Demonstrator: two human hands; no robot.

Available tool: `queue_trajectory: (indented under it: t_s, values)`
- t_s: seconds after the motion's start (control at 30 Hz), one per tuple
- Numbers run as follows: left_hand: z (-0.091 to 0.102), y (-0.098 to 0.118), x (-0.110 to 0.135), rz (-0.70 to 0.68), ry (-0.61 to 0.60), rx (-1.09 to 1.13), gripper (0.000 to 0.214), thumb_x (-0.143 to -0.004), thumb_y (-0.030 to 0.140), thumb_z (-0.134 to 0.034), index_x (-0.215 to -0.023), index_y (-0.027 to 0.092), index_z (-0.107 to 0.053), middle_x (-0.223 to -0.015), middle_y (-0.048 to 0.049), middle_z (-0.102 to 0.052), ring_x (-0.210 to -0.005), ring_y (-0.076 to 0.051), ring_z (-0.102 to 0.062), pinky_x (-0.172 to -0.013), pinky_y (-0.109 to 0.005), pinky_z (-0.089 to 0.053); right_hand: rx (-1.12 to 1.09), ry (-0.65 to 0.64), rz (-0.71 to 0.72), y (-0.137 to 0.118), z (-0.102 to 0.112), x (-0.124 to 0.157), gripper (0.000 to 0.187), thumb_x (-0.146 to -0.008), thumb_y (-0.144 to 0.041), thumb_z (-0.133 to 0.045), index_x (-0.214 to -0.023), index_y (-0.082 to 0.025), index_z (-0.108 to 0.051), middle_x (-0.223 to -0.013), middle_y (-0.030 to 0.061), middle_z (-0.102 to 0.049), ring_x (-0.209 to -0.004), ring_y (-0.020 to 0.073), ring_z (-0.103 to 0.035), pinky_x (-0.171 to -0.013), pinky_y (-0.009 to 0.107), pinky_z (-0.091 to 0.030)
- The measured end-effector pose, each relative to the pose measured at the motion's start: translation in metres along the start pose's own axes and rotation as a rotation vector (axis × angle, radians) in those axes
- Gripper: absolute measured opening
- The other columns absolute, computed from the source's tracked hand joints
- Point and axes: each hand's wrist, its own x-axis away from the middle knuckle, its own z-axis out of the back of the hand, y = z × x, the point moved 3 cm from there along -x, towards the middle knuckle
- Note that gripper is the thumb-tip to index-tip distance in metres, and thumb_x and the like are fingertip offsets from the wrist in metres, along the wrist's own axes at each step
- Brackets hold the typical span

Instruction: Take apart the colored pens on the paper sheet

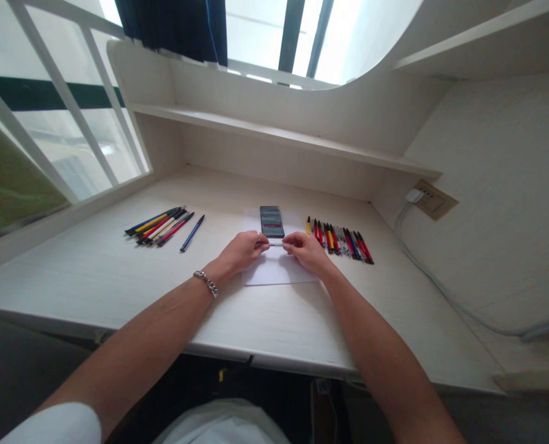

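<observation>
Over the white paper (281, 275), my left hand (247, 250) and my right hand (306, 250) pinch opposite ends of a thin pen part (276, 245), held level between them. Fingers cover its ends, so its exact shape is hard to make out. Just beyond the hands lies a dark phone (271, 221) with its screen lit. To the right is a row of red, yellow, blue and clear pens (337, 239). On the left rests a loose pile of coloured pens (161, 226), with one blue pen (192, 233) apart from it.
The white desk (163, 296) has a raised back with a shelf (265, 132) above. On the right wall, a white plug (414, 196) sits in a socket, and its cable (432, 280) runs down along the desk's right side. White railings (61, 92) stand at the left.
</observation>
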Motion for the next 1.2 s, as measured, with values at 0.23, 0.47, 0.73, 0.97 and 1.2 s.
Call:
queue_trajectory:
  t_s: [0.23,0.47,0.73,0.97,1.2]
  values:
    - [0.0,0.001,0.0,0.016,0.003,0.015,0.024,-0.092,0.031,-0.058,-0.1,0.018,-0.076,-0.094,-0.009,-0.075,-0.084,-0.022,-0.067,-0.077,-0.032,-0.049,0.059,-0.023,-0.022,0.0,0.001,-0.002,0.028,-0.091,-0.039,-0.06,-0.09,-0.015,-0.074,-0.081,0.0049,-0.074,-0.063,0.0132,-0.062,-0.061,0.024,-0.045]
    - [-0.001,0.0,0.001,0.014,-0.007,0.006,0.024,-0.092,0.031,-0.057,-0.099,0.018,-0.076,-0.094,-0.0087,-0.075,-0.084,-0.022,-0.067,-0.077,-0.031,-0.049,0.054,0.0,0.016,-0.001,0.0,-0.001,0.019,-0.08,-0.024,-0.072,-0.097,-0.015,-0.074,-0.091,0.0058,-0.075,-0.073,0.0141,-0.064,-0.066,0.024,-0.047]
    - [-0.003,-0.001,0.001,0.074,-0.011,0.045,0.025,-0.092,0.027,-0.056,-0.107,0.019,-0.074,-0.095,-0.0076,-0.077,-0.084,-0.021,-0.069,-0.076,-0.03,-0.05,0.099,-0.034,-0.025,-0.003,0.0,0.0,0.026,-0.091,-0.033,-0.057,-0.084,-0.015,-0.073,-0.074,0.0037,-0.071,-0.06,0.0128,-0.06,-0.059,0.024,-0.044]
    - [-0.007,-0.005,0.001,0.02,-0.026,0.014,0.038,-0.093,0.019,-0.049,-0.124,0.025,-0.07,-0.105,-0.0077,-0.072,-0.086,-0.019,-0.066,-0.077,-0.03,-0.05,-0.004,0.074,0.011,0.003,0.011,-0.003,0.019,-0.075,-0.027,-0.072,-0.09,-0.016,-0.075,-0.083,0.0049,-0.074,-0.067,0.0149,-0.063,-0.062,0.026,-0.05]
    - [-0.002,-0.012,0.0,0.09,-0.049,-0.004,0.04,-0.091,0.015,-0.047,-0.123,0.021,-0.07,-0.107,-0.0106,-0.071,-0.09,-0.023,-0.064,-0.08,-0.033,-0.049,-0.006,0.13,-0.015,0.02,0.026,-0.008,0.021,-0.075,-0.026,-0.073,-0.093,-0.017,-0.076,-0.084,0.0063,-0.074,-0.071,0.0166,-0.066,-0.066,0.029,-0.053]
